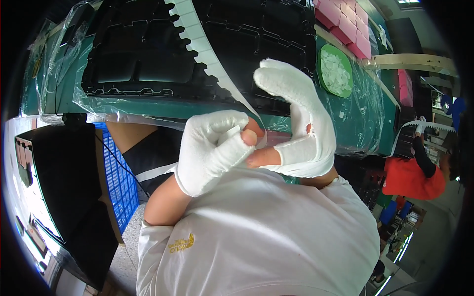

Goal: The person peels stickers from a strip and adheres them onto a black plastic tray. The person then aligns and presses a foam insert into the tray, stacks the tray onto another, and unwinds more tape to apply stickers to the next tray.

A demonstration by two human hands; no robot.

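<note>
A long white strip with notched tabs along one edge runs down from the far side to my hands. My left hand, in a white glove with bare fingertips at thumb and forefinger, pinches it. A plain white tail shows beside my left wrist. My right hand, gloved the same way with a bare thumb, is open, its fingers curved and well apart from the thumb. The right thumb tip lies close to my left thumb; whether it touches the strip I cannot tell. Behind the hands lie black moulded trays.
A green bowl of small white pieces stands right of the trays, near pink blocks. Clear plastic film covers the green table's edge. A blue crate is at lower left. Another person in red works far right with a similar strip.
</note>
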